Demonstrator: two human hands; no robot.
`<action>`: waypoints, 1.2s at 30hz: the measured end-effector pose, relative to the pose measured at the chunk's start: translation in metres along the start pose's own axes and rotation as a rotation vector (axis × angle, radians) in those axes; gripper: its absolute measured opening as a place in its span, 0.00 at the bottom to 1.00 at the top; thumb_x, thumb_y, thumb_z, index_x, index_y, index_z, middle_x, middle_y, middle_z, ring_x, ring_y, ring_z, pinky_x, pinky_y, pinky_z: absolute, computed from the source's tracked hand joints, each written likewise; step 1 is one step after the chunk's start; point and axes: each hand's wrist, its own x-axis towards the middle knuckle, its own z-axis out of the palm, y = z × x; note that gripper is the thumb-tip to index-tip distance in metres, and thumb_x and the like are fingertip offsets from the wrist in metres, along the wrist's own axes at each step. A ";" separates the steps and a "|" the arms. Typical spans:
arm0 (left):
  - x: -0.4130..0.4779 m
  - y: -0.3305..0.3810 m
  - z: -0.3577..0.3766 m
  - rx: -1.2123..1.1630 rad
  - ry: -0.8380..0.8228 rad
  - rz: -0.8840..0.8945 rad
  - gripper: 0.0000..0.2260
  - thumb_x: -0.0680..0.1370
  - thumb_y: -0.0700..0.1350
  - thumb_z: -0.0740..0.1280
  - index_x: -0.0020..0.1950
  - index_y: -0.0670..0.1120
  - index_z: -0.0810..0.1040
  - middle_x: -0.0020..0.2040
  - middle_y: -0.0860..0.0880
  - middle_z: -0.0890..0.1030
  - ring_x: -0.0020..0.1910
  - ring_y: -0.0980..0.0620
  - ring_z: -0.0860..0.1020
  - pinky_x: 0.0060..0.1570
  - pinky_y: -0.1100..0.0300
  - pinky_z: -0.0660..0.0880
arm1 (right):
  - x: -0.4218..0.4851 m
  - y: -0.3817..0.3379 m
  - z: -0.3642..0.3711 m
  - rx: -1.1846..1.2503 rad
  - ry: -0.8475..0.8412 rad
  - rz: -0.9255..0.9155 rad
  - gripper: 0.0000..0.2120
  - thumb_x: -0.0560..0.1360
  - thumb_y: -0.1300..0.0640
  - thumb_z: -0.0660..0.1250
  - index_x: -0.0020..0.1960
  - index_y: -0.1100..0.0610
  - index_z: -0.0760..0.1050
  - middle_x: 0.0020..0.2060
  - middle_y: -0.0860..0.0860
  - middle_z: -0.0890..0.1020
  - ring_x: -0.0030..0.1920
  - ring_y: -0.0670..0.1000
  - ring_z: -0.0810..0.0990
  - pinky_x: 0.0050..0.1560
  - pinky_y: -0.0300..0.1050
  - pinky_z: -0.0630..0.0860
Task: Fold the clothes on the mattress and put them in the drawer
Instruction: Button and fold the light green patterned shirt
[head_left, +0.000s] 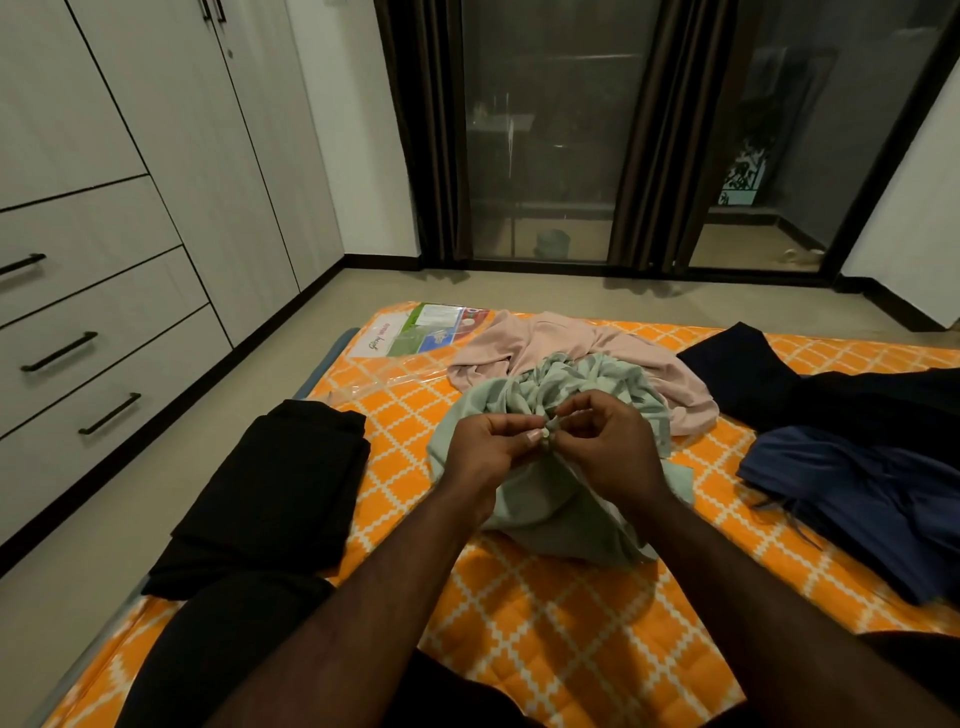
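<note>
both hands pinching bunched green garment on mattress: left grip, right grip, fingertips nearly meeting.

Home bedroom: floor-level mattress, built-in wardrobe with drawers, curtained glass doors.

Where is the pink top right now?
In the head view the pink top lies crumpled on the far middle of the orange mattress, just behind the green garment, between the printed label on its left and a dark garment on its right.
</note>
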 end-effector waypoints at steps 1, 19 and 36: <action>0.000 0.000 0.000 0.007 0.006 0.005 0.08 0.76 0.32 0.72 0.53 0.40 0.86 0.47 0.43 0.87 0.48 0.49 0.86 0.46 0.61 0.80 | 0.000 0.000 0.000 0.031 -0.008 0.017 0.12 0.70 0.61 0.79 0.49 0.51 0.81 0.41 0.48 0.86 0.41 0.42 0.85 0.39 0.40 0.82; 0.000 -0.002 -0.007 -0.240 -0.185 -0.223 0.13 0.78 0.37 0.71 0.62 0.46 0.80 0.44 0.49 0.84 0.42 0.53 0.81 0.44 0.56 0.74 | -0.004 -0.010 -0.011 0.490 -0.198 0.134 0.11 0.72 0.71 0.75 0.50 0.62 0.77 0.39 0.58 0.84 0.33 0.48 0.81 0.30 0.38 0.76; 0.005 -0.019 0.011 0.053 0.139 0.034 0.04 0.80 0.37 0.69 0.51 0.41 0.83 0.46 0.43 0.86 0.44 0.49 0.83 0.40 0.57 0.80 | -0.005 -0.002 0.005 0.358 -0.100 0.050 0.12 0.73 0.72 0.73 0.50 0.63 0.73 0.43 0.61 0.85 0.47 0.63 0.85 0.43 0.53 0.83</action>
